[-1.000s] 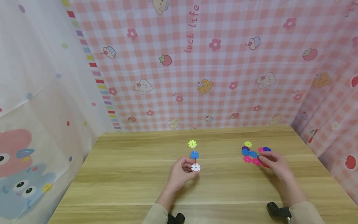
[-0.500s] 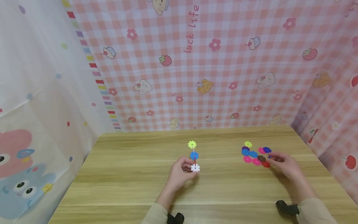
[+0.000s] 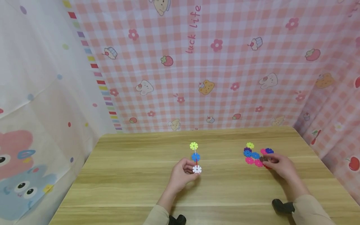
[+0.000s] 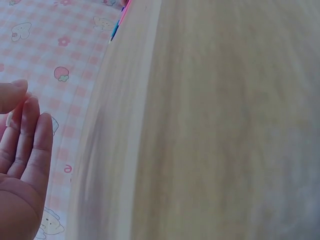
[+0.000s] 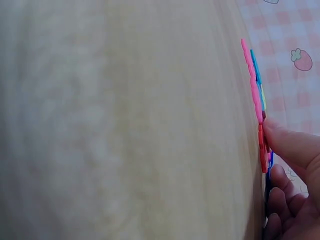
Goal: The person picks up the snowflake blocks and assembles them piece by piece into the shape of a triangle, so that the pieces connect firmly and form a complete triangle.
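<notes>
In the head view my left hand [image 3: 181,175] pinches the lower part of an upright chain of notched plastic snowflake discs. From the bottom it shows a white disc [image 3: 197,169], a red one edge-on [image 3: 196,162], a blue disc [image 3: 196,157], a pale one edge-on and a yellow disc [image 3: 193,146]. The left wrist view shows the fingers [image 4: 37,145] but little of the chain. My right hand [image 3: 281,165] reaches into a cluster of loose discs, thumb at a brown disc [image 3: 263,159] and a red disc [image 5: 263,150]. Its index fingertip is hidden in the right wrist view.
Around the right hand lie pink discs [image 3: 249,160], light blue discs [image 3: 255,155], a dark blue disc [image 3: 269,151], a purple disc [image 3: 247,150] and a yellow disc [image 3: 250,145]. The wooden table [image 3: 126,175] ends at a pink checked curtain [image 3: 180,78].
My right hand drew back to the right from the brown disc, then returned left over it and the red disc. The left hand and its chain have stayed nearly still.
</notes>
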{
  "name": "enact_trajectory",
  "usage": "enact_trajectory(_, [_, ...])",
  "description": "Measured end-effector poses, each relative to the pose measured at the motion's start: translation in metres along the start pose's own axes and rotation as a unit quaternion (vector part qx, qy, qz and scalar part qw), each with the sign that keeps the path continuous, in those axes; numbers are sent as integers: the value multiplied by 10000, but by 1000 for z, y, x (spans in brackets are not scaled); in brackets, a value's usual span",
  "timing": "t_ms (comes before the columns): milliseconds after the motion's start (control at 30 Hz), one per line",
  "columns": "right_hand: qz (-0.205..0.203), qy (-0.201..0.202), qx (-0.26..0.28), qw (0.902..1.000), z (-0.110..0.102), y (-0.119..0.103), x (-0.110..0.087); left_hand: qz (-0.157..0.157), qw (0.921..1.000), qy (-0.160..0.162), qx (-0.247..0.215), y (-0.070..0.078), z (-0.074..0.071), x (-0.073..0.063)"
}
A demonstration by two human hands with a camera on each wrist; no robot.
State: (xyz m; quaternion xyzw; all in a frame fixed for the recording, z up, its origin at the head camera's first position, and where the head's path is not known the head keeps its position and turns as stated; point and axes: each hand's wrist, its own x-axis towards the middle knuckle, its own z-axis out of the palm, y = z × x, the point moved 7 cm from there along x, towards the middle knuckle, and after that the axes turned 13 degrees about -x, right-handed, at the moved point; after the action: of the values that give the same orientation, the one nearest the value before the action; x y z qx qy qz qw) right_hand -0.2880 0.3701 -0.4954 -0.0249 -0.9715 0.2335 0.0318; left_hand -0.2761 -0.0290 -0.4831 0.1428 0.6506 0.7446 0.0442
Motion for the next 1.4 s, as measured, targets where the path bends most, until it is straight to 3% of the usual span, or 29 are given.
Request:
enact_trajectory(200, [56,-20,71,10000,-1,0,-1,-27,10000,25,50,3,2,-1])
enact_trajectory(367, [141,23,432,9990,0,2,-4,-51,10000,27,57,-2,1,1])
enact_trajectory(667, [365,483,969,9935,-3,2,-14,33,10000,16,-22,-2,0,0])
enact_trajectory(833, [224,242,1518,9879,1,-24,-18,60,10000,51,7,-1,-1,0])
enact_trajectory(1000, [-214,89,1902,9815,11,-61,-20,-3,9999,106,-15,0,-1,1])
enact_trajectory(1100, [-501,12,2051,9775,18,-84,-20,-49,9999,139,-6,-1,0,2])
enact_trajectory(1400, [-864,-421,2133,9722,44,-141,-24,-80,9999,99,66,-1,2,2])
